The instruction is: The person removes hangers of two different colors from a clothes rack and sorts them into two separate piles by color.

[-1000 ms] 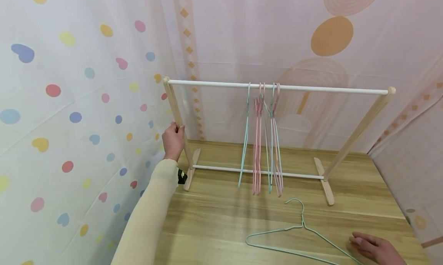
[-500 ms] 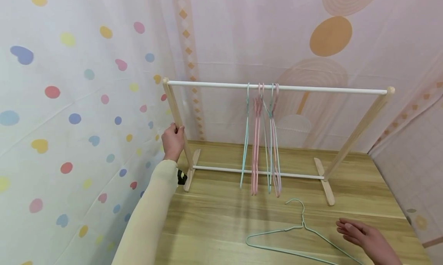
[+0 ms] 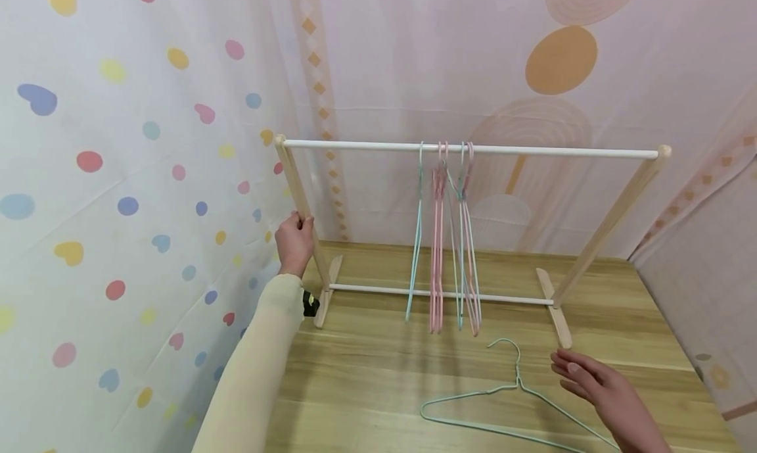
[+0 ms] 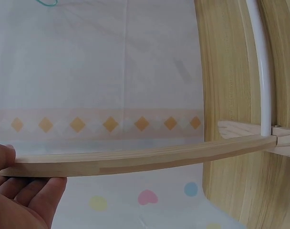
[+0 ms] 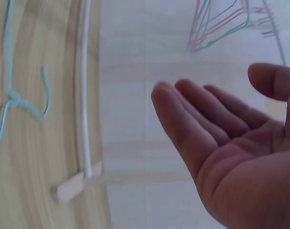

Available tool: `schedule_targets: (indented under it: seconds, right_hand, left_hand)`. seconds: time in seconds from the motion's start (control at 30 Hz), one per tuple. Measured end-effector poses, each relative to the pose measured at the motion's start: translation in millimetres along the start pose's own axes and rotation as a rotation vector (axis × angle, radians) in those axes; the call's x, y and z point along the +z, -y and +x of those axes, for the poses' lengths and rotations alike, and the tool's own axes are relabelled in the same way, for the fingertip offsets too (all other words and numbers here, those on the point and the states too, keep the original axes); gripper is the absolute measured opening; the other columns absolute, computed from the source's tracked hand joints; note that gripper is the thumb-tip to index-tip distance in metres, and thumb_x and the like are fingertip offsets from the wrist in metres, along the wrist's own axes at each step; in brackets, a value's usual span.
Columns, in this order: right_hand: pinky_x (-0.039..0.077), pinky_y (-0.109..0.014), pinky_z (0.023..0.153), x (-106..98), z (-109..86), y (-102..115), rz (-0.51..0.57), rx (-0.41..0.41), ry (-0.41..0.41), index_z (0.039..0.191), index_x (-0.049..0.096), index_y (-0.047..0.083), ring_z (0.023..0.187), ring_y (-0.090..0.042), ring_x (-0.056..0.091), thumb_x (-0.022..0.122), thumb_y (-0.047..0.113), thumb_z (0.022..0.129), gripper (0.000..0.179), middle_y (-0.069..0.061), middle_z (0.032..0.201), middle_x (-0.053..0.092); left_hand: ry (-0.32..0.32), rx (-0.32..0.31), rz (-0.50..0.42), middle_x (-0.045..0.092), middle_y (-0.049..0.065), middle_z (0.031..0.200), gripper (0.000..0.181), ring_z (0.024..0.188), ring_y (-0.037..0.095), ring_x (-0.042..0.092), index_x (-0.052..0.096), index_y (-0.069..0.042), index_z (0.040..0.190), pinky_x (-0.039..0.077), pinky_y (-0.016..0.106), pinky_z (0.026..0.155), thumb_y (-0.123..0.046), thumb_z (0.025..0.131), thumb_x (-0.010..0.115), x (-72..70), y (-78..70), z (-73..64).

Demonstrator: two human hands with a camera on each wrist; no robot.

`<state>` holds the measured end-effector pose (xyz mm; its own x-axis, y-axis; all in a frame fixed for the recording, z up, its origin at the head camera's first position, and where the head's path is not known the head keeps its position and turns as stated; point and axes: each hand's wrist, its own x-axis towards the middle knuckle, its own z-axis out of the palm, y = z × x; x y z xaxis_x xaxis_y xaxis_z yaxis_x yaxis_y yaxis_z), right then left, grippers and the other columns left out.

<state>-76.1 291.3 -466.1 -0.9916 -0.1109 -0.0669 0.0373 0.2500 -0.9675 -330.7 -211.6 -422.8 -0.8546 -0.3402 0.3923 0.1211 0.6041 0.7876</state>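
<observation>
My left hand (image 3: pixel 294 244) grips the left wooden post (image 4: pixel 135 159) of a clothes rack about halfway up, thumb on one side and fingers on the other. My right hand (image 3: pixel 603 390) holds nothing, its fingers relaxed and palm visible in the right wrist view. It hovers in front of the rack's right foot (image 3: pixel 558 321). Just left of it, a mint-green wire hanger (image 3: pixel 518 384) lies flat on the wooden table. On the rack's white top rail (image 3: pixel 532 151) hang several mint and pink hangers (image 3: pixel 437 256), grouped near the middle.
A white lower bar (image 3: pixel 378 290) joins the rack's two feet near the wooden table (image 3: pixel 349 381). Close on the left hangs a curtain (image 3: pixel 148 242) with coloured dots and hearts. Another patterned curtain (image 3: pixel 378 58) stands behind the rack.
My right hand has moved up and to the left, from the table's right front toward the rack's right foot. The left hand keeps its grip on the post. The hanging hangers sway slightly.
</observation>
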Motion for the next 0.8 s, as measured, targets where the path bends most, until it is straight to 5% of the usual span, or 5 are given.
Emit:
schedule_targets:
  seconds: [0.13,0.33,0.6,0.8]
  right_hand:
    - [0.05,-0.026,0.086,12,3.0,8,0.095,-0.08,-0.028,0.138,0.035,-0.019,0.111,-0.006,0.059,0.043,0.018,0.106,0.049,0.007,0.123,0.063]
    - [0.049,-0.025,0.087,35,8.3,20,0.197,-0.136,-0.069,0.138,0.033,-0.02,0.112,-0.004,0.058,0.044,0.017,0.106,0.05,0.012,0.122,0.062]
    - [0.047,-0.024,0.09,69,23.3,35,0.197,-0.104,-0.129,0.139,0.037,-0.015,0.115,-0.003,0.055,0.044,0.023,0.106,0.051,-0.027,0.136,0.047]
    - [0.044,-0.026,0.095,81,43.3,48,0.248,-0.101,-0.107,0.142,0.035,-0.012,0.119,-0.007,0.053,0.046,0.028,0.105,0.056,-0.029,0.14,0.042]
  left_hand:
    - [-0.004,0.005,-0.001,0.043,0.012,0.067,0.035,0.056,0.026,0.042,0.042,-0.005,0.072,0.036,0.037,0.052,-0.019,0.101,0.055,-1.0,-0.2,0.3]
    - [-0.004,0.007,0.017,0.043,0.012,0.066,0.032,0.056,0.026,0.042,0.044,-0.005,0.073,0.035,0.036,0.052,-0.018,0.101,0.055,-0.9,1.0,-0.3]
    - [-0.02,0.044,0.014,0.039,0.01,0.063,0.035,0.054,0.026,0.039,0.041,-0.006,0.071,0.033,0.036,0.052,-0.017,0.101,0.055,-0.1,2.6,-2.2]
    - [-0.018,0.055,0.001,0.035,0.01,0.063,0.036,0.053,0.026,0.037,0.038,-0.007,0.071,0.033,0.036,0.052,-0.017,0.101,0.054,0.3,2.4,-1.5]
